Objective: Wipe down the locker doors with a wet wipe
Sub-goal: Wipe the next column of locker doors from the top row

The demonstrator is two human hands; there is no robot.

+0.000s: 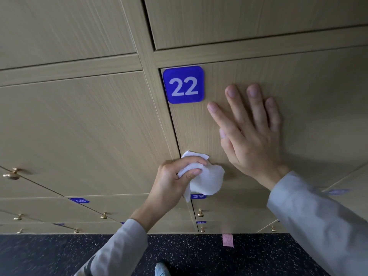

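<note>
A light wood locker door point(298, 92) carries a blue plate marked 22 point(183, 84) at its upper left corner. My right hand point(251, 128) lies flat on that door with straight, spread fingers, just right of the plate. My left hand point(173, 182) grips a crumpled white wet wipe point(207, 180) and holds it against the door's lower left part, near the left edge. Both arms wear grey sleeves.
More wood locker doors surround it, one to the left point(79, 126) and lower ones with blue plates 38 point(79, 200) and 39 point(198, 196). Small brass knobs point(12, 174) stick out of several doors. A dark speckled floor point(199, 255) lies below, with a pink note point(228, 240) on it.
</note>
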